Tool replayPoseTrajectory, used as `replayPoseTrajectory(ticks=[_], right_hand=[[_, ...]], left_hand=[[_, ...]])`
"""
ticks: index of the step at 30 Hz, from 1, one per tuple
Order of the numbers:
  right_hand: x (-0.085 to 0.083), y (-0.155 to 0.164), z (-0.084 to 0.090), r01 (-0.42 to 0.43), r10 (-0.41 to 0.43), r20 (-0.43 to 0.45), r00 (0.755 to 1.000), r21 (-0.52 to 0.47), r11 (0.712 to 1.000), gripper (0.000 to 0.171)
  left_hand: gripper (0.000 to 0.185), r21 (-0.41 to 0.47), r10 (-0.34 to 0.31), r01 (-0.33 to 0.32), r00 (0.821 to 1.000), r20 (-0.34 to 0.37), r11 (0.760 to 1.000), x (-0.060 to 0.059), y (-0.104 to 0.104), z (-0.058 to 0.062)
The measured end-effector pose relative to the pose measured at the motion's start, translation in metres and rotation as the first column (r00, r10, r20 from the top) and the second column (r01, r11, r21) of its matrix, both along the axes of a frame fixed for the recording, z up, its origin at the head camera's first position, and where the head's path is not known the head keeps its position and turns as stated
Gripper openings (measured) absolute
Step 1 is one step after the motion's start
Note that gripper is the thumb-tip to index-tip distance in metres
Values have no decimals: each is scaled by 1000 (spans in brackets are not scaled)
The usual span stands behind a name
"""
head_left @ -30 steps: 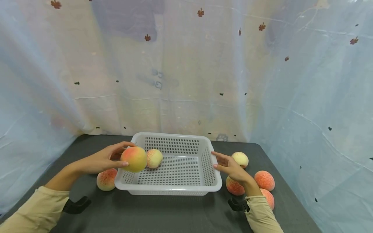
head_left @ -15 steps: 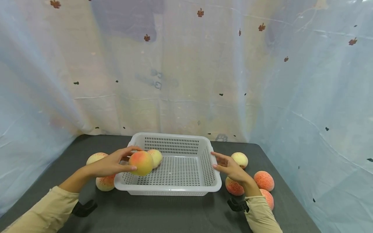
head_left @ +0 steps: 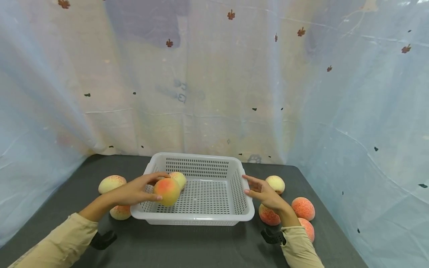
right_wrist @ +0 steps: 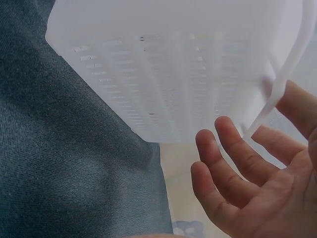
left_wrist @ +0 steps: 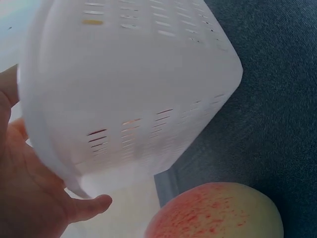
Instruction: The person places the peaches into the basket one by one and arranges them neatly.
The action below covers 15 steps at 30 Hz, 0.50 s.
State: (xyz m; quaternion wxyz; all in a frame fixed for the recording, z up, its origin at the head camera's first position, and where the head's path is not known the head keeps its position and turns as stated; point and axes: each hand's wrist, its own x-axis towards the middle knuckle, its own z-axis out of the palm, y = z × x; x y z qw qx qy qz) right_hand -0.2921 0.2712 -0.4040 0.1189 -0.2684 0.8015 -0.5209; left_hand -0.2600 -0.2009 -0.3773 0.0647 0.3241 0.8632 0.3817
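A white slotted plastic basket [head_left: 197, 216] stands on the dark table, a pale peach [head_left: 179, 178] lying inside at its left. My left hand [head_left: 142, 191] reaches over the basket's left rim and holds a yellow-red peach [head_left: 166, 192] by its sides, in front of the pale one. Whether the two touch, I cannot tell. In the left wrist view, the basket wall [left_wrist: 133, 79] hides the held peach. On the right, my right hand [head_left: 264, 191] holds the basket's rim between thumb and index finger; its other fingers [right_wrist: 233, 163] curve loosely outside the wall.
Left of the basket lie two peaches, one farther back [head_left: 112, 183] and one nearer [head_left: 120, 212], partly behind the left arm. Several more sit around the right forearm, among them a pale peach [head_left: 276, 184] and a red peach [head_left: 303, 208]. A printed curtain [head_left: 214, 111] hangs behind the table.
My left hand has carried the yellow-red peach rightward and down into the basket, toward the pale peach. The left peach behind the arm has come into view. My right hand stays at the rim.
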Motion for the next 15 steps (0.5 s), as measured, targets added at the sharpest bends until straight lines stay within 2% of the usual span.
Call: replayPoseTrajectory(ticks=[8, 15], right_hand=[[0, -2, 0, -5, 5, 1, 1000, -6, 1000, 69], [1, -2, 0, -11, 11, -1, 1000, -9, 1000, 68]], left_hand=[[65, -80, 44, -48, 998, -47, 996, 5, 4, -2], [64, -192, 85, -105, 990, -111, 976, 4, 7, -8]])
